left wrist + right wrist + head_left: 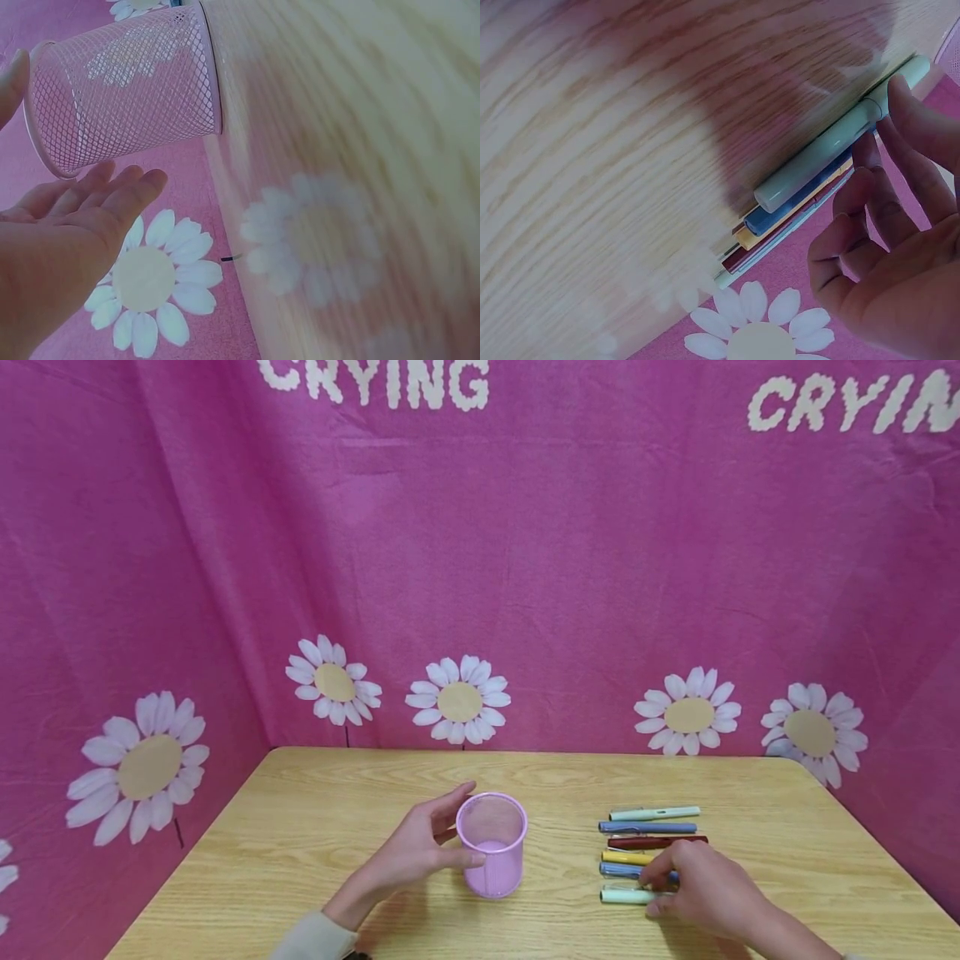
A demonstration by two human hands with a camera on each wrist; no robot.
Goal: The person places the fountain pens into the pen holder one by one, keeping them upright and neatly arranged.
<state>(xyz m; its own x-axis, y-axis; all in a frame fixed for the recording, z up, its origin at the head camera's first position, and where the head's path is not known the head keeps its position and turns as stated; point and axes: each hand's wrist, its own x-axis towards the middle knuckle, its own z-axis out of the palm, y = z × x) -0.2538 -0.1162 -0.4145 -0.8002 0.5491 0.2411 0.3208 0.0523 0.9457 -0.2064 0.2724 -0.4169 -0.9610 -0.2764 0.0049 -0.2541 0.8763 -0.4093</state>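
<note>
Mesh cup [504, 872]: pinkish-lilac wire netting, round-walled, smooth-rimmed; it stands upright on the bench [558, 810].
Near mint pen [622, 897]: slim, glossy cylinder, nearest in a row right of the mesh cup.
Rest of the row: near blue pen [622, 869], yellow pen [626, 858], dark red pen [652, 842], far blue pen [652, 828] and far mint pen [660, 814], lying roughly parallel.
Bench surface: pale wood grain, far corners rounded.
Cloth [562, 568]: magenta, softly creased, printed with daisies.
Left grip [416, 847]: wide, fingers fairly straight; the mesh cup is between thumb and fingers, near its rim; firmness of contact cannot be told.
Right grip [708, 885]: narrow, thumb and forefinger pinching the near mint pen part-way along, other fingers bent.
</note>
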